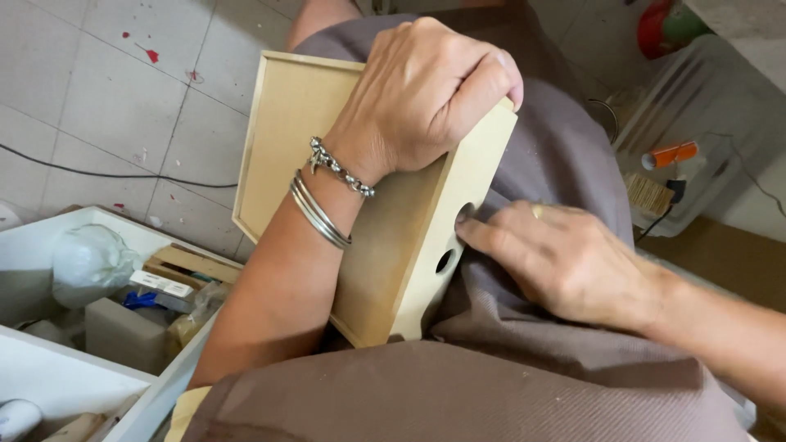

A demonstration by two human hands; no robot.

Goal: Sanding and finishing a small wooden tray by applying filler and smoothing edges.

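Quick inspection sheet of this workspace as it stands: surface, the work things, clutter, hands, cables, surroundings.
Surface: brown-grey fabric lap; the work rests on it, above a tiled floor.
Work things: shallow wooden box standing on edge, two round holes in its side panel.
Clutter: white bin at lower left holding a bagged bundle, grey block and wood scraps; clear plastic tub at upper right with an orange-tipped tube and a brush.
Hands: left hand grips the box's top edge, bracelets on the wrist; right hand has a fingertip at the upper hole.
Cables: one black cable across the floor.
Surroundings: red paint spots on the tiles.
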